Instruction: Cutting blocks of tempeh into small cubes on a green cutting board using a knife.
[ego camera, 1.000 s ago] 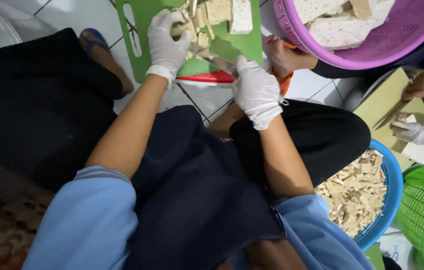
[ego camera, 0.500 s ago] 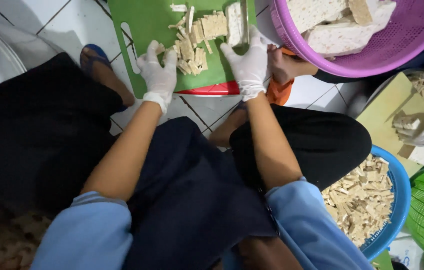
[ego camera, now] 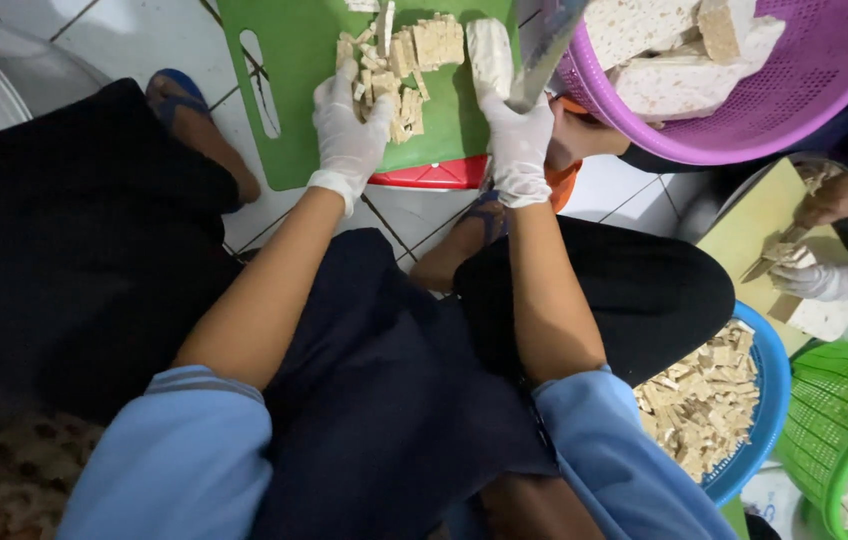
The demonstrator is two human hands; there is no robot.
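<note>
A green cutting board [ego camera: 299, 95] lies on the tiled floor, with cut pale tempeh pieces [ego camera: 414, 60] piled on it. My left hand [ego camera: 349, 125], in a white glove, rests flat on the near pieces. My right hand [ego camera: 516, 140], also gloved, grips a knife [ego camera: 549, 45] whose broad blade points up and away beside a whole pale block [ego camera: 491, 55] on the board's right side.
A purple basket [ego camera: 744, 110] of large tempeh blocks sits at upper right. A blue bowl [ego camera: 759, 420] of cut strips stands by my right knee. A green basket [ego camera: 834, 430] is at lower right. Another person's gloved hand [ego camera: 829, 282] cuts on a yellowish board [ego camera: 749, 235].
Both my hands moved down onto the board; the left one now presses the cut pieces and the right holds the knife upright near the whole block. The view shifted closer.
</note>
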